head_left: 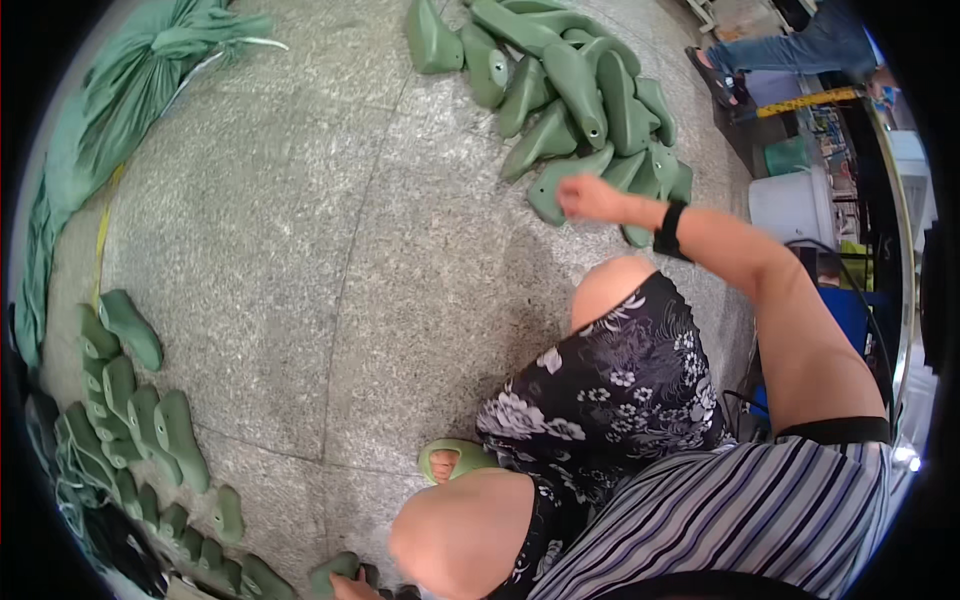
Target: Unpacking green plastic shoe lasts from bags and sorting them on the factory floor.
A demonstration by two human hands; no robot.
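Note:
My right hand (588,197) reaches out to a heap of green foam slippers (570,90) on the stone floor, its fingers closed on the edge of one green slipper (548,196) at the near side of the heap. A black band sits on that wrist. Only a small part of my left hand (352,586) shows at the bottom edge, touching another green slipper (333,572); its fingers are hidden. My knees and a patterned skirt lie between the two hands.
Green slippers stand in rows (140,420) at the lower left. A bundle of green bags (120,100) lies at the upper left. Another person's legs (780,50), a white bucket (790,205) and shelving are at the upper right. My foot wears a green sandal (455,460).

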